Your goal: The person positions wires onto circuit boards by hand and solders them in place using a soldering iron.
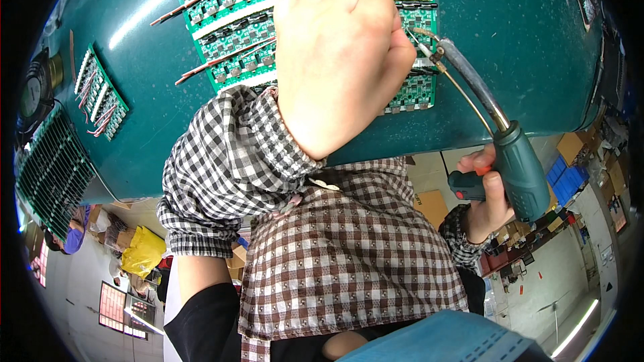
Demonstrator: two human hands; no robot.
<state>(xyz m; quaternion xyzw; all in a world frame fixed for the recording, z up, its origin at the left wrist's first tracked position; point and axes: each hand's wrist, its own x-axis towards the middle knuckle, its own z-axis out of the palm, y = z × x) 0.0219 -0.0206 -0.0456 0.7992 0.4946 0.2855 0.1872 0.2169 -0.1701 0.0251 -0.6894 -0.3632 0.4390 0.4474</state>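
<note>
Rows of green circuit boards lie on the teal mat, with thin red, brown, white and black wires along them. My left hand, with a ring on one finger, is closed over the middle of these boards. Its fingertips are turned away, so what they pinch is hidden. In my right hand is a green soldering gun, gripped by its handle. Its bent metal barrel and thin solder feed tube reach up and left. The tip is over the boards' right side, close to my left fingers.
A smaller group of boards with wires lies left on the teal mat. Beyond it, a dark slotted rack and a round black fan-like device stand at the left edge. Blue bins and cartons are farther off, lower right.
</note>
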